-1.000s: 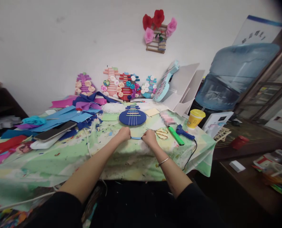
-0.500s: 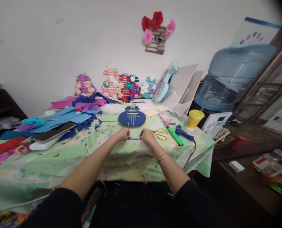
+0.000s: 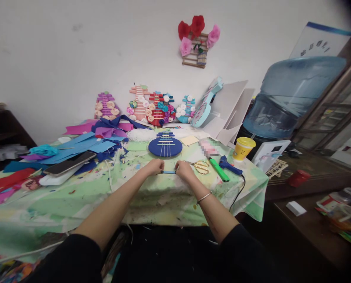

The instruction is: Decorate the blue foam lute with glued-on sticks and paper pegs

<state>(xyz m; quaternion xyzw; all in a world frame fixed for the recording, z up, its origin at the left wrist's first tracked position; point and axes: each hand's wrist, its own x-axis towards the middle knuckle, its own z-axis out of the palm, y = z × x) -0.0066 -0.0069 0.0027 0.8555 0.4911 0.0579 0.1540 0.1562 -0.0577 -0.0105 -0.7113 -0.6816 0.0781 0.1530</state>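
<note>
Pinching a light-blue strip [image 3: 169, 172] between two hands, head view: left hand [image 3: 155, 166] has one end, fingers curled closed; right hand [image 3: 183, 169] has the other end, also closed, bracelet [image 3: 204, 198] on that wrist. Strip is short, level, stretched across the gap, near the front edge of the desk [image 3: 163, 198]; can't tell if it touches the cloth. Clock directions from strip. 12 o'clock: dark-blue lute-shaped piece [image 3: 165, 147] with pale strings, on desk, near but apart from both hands. 10 o'clock: green paper [image 3: 136, 146]. 1 o'clock: beige paper [image 3: 189, 140]. 3 o'clock: gold-handled scissors [image 3: 201, 168] just beside right hand, then green tool [image 3: 219, 169], then blue glue gun [image 3: 230, 165], its dark cable running down over the desk edge. Between 2 and 3: yellow cup [image 3: 244, 149]. 9 o'clock: small blue scrap [image 3: 137, 166] near left hand; farther out, phone [image 3: 71, 162] lying on a white object [image 3: 57, 177]. Toward 10: blue sheets [image 3: 75, 147], piled. Back of desk, 11 to 1: flower-trimmed lute shapes [image 3: 157, 112] by the wall.
</note>
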